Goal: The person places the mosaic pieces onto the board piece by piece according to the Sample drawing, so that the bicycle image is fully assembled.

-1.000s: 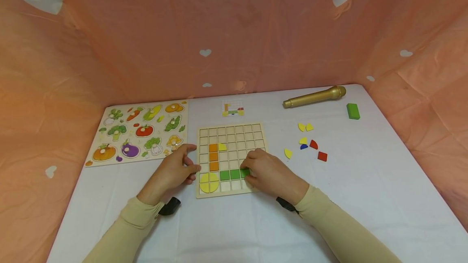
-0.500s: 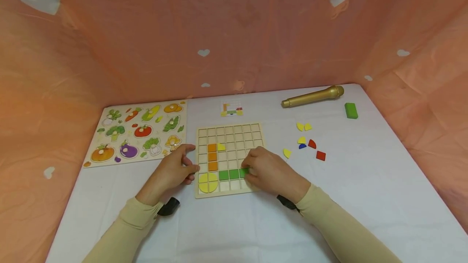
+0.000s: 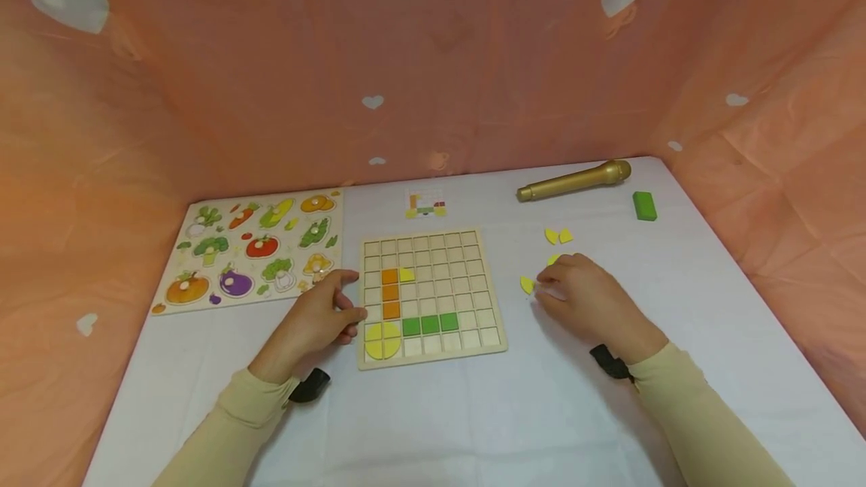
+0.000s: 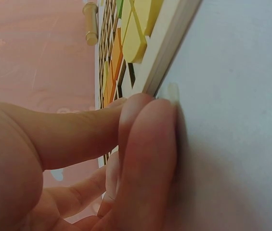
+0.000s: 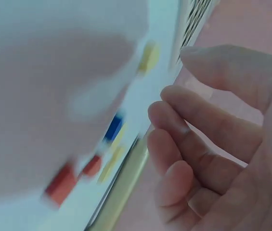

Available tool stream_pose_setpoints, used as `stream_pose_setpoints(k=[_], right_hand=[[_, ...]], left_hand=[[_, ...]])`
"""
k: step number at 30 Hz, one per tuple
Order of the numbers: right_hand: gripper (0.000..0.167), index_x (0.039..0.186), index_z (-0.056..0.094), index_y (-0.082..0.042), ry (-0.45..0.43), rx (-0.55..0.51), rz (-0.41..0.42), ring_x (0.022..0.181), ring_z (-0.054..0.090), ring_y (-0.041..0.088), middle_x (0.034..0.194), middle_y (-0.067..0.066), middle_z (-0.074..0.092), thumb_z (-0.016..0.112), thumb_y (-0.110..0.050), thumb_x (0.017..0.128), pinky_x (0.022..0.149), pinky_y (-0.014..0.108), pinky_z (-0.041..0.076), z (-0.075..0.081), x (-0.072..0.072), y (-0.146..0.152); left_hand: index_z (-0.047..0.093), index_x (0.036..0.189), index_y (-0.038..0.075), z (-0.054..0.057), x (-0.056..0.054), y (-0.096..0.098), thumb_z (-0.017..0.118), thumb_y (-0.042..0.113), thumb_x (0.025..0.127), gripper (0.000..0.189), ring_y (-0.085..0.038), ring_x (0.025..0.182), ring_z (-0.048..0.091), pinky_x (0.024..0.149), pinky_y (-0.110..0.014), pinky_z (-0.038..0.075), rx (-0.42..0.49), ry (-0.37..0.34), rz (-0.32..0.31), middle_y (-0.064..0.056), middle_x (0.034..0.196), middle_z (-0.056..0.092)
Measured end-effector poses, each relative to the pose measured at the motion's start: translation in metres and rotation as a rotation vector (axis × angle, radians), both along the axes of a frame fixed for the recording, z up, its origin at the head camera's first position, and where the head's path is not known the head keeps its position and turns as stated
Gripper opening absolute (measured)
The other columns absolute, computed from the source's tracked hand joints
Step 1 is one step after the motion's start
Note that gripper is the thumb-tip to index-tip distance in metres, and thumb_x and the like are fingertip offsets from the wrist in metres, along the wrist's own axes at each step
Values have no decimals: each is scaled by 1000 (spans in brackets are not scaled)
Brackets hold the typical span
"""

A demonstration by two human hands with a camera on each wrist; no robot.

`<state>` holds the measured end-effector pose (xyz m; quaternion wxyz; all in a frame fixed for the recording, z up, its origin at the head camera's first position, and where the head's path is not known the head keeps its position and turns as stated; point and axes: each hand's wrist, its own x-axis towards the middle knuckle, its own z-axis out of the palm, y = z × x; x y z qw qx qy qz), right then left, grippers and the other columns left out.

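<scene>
A wooden grid board (image 3: 467, 291) lies flat, holding orange square tiles (image 3: 390, 292), green square tiles (image 3: 430, 324) and yellow quarter-circle tiles (image 3: 383, 341). Along its left edge, my left hand (image 3: 318, 318) touches the frame with thumb and index finger; in the left wrist view its other fingers curl beside the rim. My right hand (image 3: 585, 299) hovers over the loose tiles, thumb and fingertips apart with nothing between them. A yellow quarter-circle tile (image 3: 527, 285) lies just left of its fingertips. The right wrist view shows a blue tile (image 5: 114, 127) and a red square tile (image 5: 61, 185).
A vegetable knob puzzle (image 3: 253, 250) lies at the left. Behind the board is a small pattern card (image 3: 426, 204). A gold microphone (image 3: 573, 181) and a green block (image 3: 645, 206) stand at the back right, near the pink curtain (image 3: 433, 58).
My right hand has left the third green tile, which now shows fully in its cell, and moved right over the loose tiles. My left hand keeps its place at the board.
</scene>
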<state>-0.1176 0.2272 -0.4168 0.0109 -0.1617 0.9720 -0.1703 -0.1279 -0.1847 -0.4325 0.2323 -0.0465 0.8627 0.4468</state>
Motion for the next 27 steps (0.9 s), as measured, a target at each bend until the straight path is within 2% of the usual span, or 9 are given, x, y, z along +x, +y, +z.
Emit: stream_pose_setpoints(k=[6,12,17,27], right_hand=[[22,110,80,-1,-21,27,-119,99,67,32,104,13,76,76,-19,98,89,53,60,3,-5,38],[24,110,80,0,-91,30,-193,104,66,37,107,19,75,76,-20,97,93,59,58,-1,-15,56],[31,114,79,2,-143,32,-188,105,67,38,109,19,76,79,-24,98,96,59,58,-6,-22,57],[27,112,80,0,-146,64,-175,100,66,34,103,15,75,82,-22,96,96,57,59,-8,-35,45]], left_hand=[[43,160,12,0,1,0,76,9,101,67,-19,73,67,66,-30,64,6,-2,4,-14,106,59],[44,159,12,0,1,0,76,9,101,67,-19,72,68,65,-30,64,17,2,4,-14,105,60],[44,159,11,-1,0,0,75,8,101,67,-19,72,69,65,-30,64,20,8,1,-15,105,60],[43,160,12,-3,-2,-1,76,9,101,67,-18,71,69,65,-30,64,4,6,7,-15,105,61]])
